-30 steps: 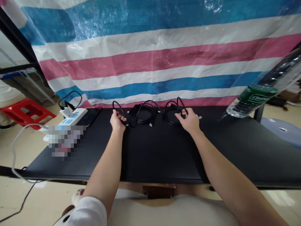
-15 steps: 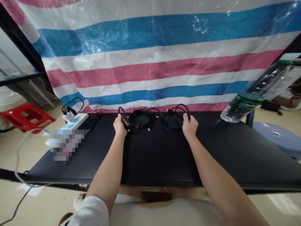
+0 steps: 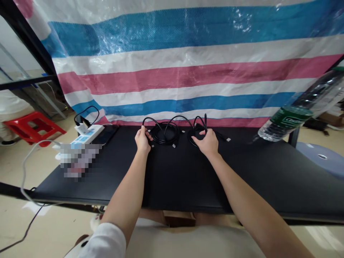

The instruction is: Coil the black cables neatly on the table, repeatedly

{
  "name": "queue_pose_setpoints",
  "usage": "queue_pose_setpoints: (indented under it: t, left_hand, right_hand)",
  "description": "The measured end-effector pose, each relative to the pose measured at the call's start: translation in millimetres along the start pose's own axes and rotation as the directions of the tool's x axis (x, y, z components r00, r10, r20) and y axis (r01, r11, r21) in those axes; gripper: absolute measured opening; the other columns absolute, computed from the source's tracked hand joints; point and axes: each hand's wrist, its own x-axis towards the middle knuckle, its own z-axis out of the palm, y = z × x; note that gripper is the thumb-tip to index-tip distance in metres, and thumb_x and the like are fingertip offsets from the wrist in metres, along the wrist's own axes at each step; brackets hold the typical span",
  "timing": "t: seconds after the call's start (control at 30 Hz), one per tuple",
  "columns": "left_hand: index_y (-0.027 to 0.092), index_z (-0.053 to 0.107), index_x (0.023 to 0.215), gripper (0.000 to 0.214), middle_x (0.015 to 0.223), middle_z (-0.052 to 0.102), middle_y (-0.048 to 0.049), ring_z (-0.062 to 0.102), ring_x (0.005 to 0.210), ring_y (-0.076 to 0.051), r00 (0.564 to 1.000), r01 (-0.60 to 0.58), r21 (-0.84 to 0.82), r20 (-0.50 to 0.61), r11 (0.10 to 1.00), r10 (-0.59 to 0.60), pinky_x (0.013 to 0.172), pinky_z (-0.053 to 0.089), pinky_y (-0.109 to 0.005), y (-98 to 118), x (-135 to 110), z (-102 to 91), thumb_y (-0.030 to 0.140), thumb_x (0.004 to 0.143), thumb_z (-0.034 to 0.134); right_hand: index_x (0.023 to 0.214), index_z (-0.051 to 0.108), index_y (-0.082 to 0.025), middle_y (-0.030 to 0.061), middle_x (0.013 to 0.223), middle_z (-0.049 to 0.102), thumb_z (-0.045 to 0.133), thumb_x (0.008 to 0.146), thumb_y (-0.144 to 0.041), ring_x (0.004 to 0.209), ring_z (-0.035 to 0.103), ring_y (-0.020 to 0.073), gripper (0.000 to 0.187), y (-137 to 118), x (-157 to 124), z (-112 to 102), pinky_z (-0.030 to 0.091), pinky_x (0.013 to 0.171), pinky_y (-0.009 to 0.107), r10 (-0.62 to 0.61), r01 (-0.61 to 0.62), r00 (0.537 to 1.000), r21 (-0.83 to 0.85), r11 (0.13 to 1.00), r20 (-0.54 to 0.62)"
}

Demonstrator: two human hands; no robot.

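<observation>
A black cable [image 3: 165, 143] lies on the black tabletop in a round coil between my hands, with a strand arching over to a smaller loop on the right. My left hand [image 3: 143, 140] is closed around one end of the cable, which bends up and over from the fist. Against the smaller loop, my right hand [image 3: 209, 142] grips the cable, thumb on the left and fingers curled behind. Part of that loop is hidden by the hand, and a strand sticks up behind it. Small pale tags or connector ends show around the coils.
On the left are a white power strip [image 3: 91, 133] with plugs, a dark phone [image 3: 110, 135] and a blurred-out item [image 3: 82, 161]. A large water bottle [image 3: 288, 120] with a green label leans at the right. Behind the table [image 3: 177, 179] hangs a striped plastic sheet [image 3: 172, 82].
My right hand has moved left and inward, bringing the smaller loop closer to the coil. A cable end now lies out to its right. The left hand keeps its hold. The view has shifted slightly.
</observation>
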Motion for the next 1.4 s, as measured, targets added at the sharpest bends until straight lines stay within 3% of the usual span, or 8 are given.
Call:
queue_pose_setpoints:
  t: [0.23,0.4,0.5,0.8,0.9,1.03,1.17,1.4]
  left_hand:
    - [0.019,0.047,0.058,0.034,0.042,0.039,0.0084,0.036,0.035,-0.006,0.999,-0.053,0.075,-0.005,0.996,0.053,0.035,0.027,-0.018,-5,2,0.0,0.04,0.077,0.065]
    - [0.019,0.048,0.052,0.033,0.041,0.04,0.0066,0.037,0.036,-0.006,0.997,-0.048,0.2,-0.052,0.979,0.059,0.039,0.029,-0.02,-1,-1,-0.7,0.034,0.079,0.06]
    - [0.019,0.051,0.05,0.034,0.04,0.039,0.0061,0.037,0.039,-0.007,0.995,-0.104,0.338,0.035,0.935,0.098,0.043,0.03,-0.021,-4,-8,-0.3,0.036,0.077,0.063]
    - [0.02,0.045,0.045,0.041,0.043,0.042,0.0053,0.044,0.05,-0.011,0.933,-0.333,0.654,0.125,0.68,0.336,0.056,0.035,-0.025,-17,-36,13.1,0.033,0.079,0.063]
    - [0.02,0.044,0.045,0.042,0.043,0.041,0.0057,0.042,0.048,-0.01,0.934,-0.354,0.615,0.189,0.705,0.304,0.054,0.035,-0.023,-18,-40,17.4,0.032,0.079,0.064]
    - [0.02,0.059,0.058,0.021,0.042,0.042,0.0069,0.044,0.044,-0.01,0.951,-0.263,0.472,0.271,0.841,0.145,0.05,0.036,-0.021,-24,-41,21.5,0.027,0.072,0.073]
    - [0.018,0.07,0.078,0.016,0.046,0.049,0.0065,0.046,0.042,-0.01,0.922,-0.146,0.346,0.387,0.927,0.001,0.047,0.038,-0.022,-33,-44,22.6,0.026,0.066,0.078]
    - [0.017,0.066,0.085,0.038,0.057,0.059,-0.0003,0.061,0.054,-0.017,0.815,0.035,0.138,0.569,0.99,-0.108,0.054,0.049,-0.029,-35,-55,24.5,0.049,0.067,0.076]
  right_hand:
    - [0.063,0.037,-0.026,-0.0045,0.055,0.046,0.055,0.06,-0.023,0.057,0.051,0.0165,0.019,16,16,-13,0.044,0.06,0.03,0.239,-0.19,0.961,0.294,0.937,-0.14]
    - [0.058,0.034,-0.025,-0.01,0.043,0.029,0.055,0.065,-0.034,0.037,0.03,0.0091,0.024,26,26,-26,0.026,0.038,0.022,0.46,-0.324,0.886,0.776,0.542,0.049]
    - [0.058,0.039,-0.025,-0.0112,0.041,0.024,0.059,0.068,-0.051,0.037,0.027,0.0084,0.034,20,24,-26,0.025,0.038,0.023,0.385,-0.303,0.918,0.8,0.518,0.098]
    - [0.062,0.046,-0.024,-0.0044,0.057,0.052,0.077,0.051,-0.058,0.053,0.046,0.0121,0.047,-19,-14,1,0.044,0.056,0.029,-0.103,0.034,0.989,0.503,0.864,0.109]
    - [0.06,0.047,-0.024,-0.0035,0.055,0.054,0.072,0.06,-0.057,0.053,0.049,0.013,0.042,-21,-14,3,0.045,0.058,0.03,-0.048,0.012,0.997,0.492,0.871,0.059]
    - [0.056,0.04,-0.025,-0.0076,0.042,0.04,0.067,0.067,-0.064,0.04,0.038,0.0098,0.049,-17,-3,-4,0.036,0.043,0.025,0.138,-0.204,0.979,0.707,0.678,0.15]
    - [0.055,0.03,-0.025,-0.0116,0.039,0.023,0.072,0.063,-0.068,0.036,0.027,0.0078,0.061,-24,-3,-14,0.027,0.036,0.021,0.032,-0.416,0.9,0.834,0.362,0.435]
    - [0.052,0.025,-0.024,-0.0096,0.041,0.024,0.068,0.063,-0.073,0.038,0.028,0.008,0.066,-33,-13,-5,0.028,0.037,0.022,-0.05,-0.49,0.846,0.81,0.322,0.531]
